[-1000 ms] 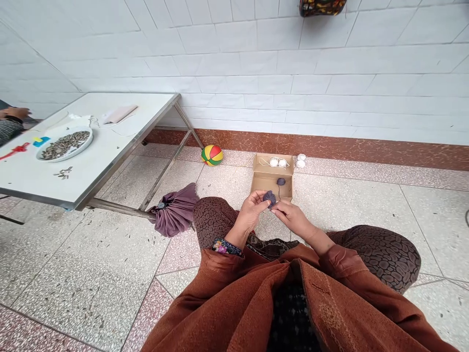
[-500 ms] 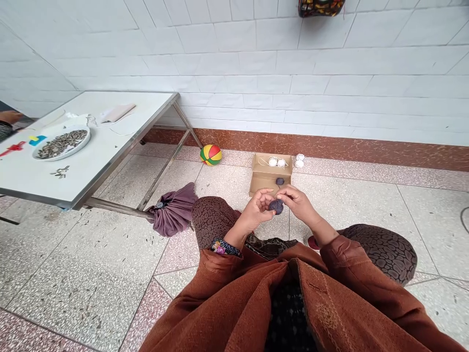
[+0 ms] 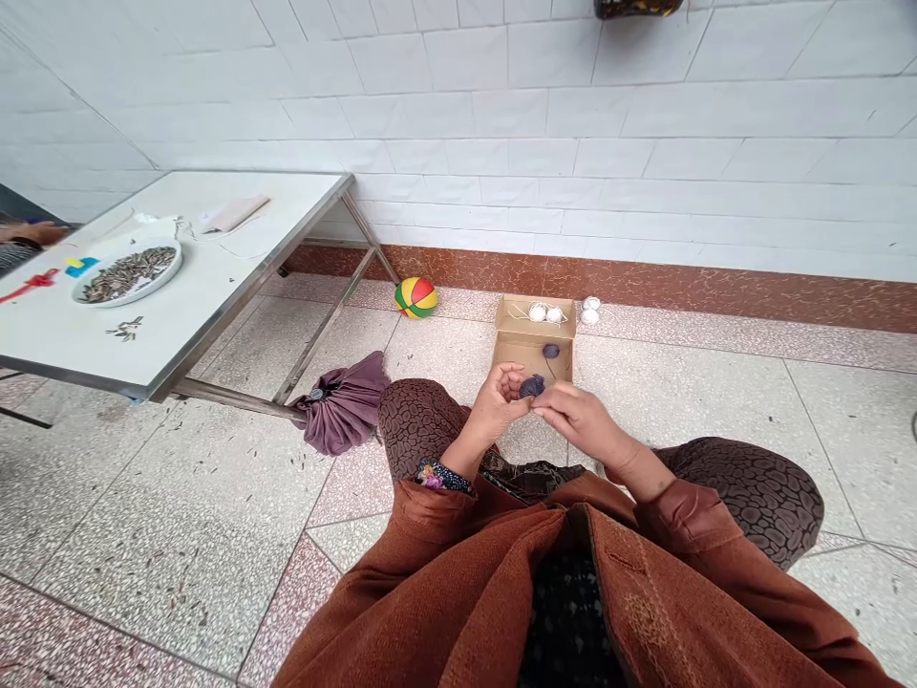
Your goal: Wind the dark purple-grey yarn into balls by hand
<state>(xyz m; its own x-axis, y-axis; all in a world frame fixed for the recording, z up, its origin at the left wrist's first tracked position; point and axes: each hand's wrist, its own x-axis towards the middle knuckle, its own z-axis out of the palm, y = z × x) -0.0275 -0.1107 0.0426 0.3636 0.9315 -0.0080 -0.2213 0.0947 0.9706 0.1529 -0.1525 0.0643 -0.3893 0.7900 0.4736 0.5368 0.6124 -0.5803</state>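
A dark grey-blue ball of yarn (image 3: 532, 386) is held in the curled fingers of my left hand (image 3: 496, 406). My right hand (image 3: 577, 418) is closed in a pinch at the ball's lower right side, with a dark strand of yarn running near it. That strand seems to lead to a smaller dark ball of yarn (image 3: 551, 351) inside the open cardboard box (image 3: 517, 352) just beyond my hands. Two white balls of yarn (image 3: 545, 313) rest in the box's raised lid, and more white balls (image 3: 590, 310) sit on the floor to its right.
To the left stands a white table (image 3: 215, 277) with a metal frame, bearing a plate of sunflower seeds (image 3: 129, 274). A colourful ball (image 3: 415, 297) and a purple cloth bag (image 3: 345, 406) lie by its legs. Another person's hand (image 3: 35, 233) shows at the far left.
My right hand has come round from the top of the yarn ball to its lower right side. The ball has shifted slightly left and up in my left hand.
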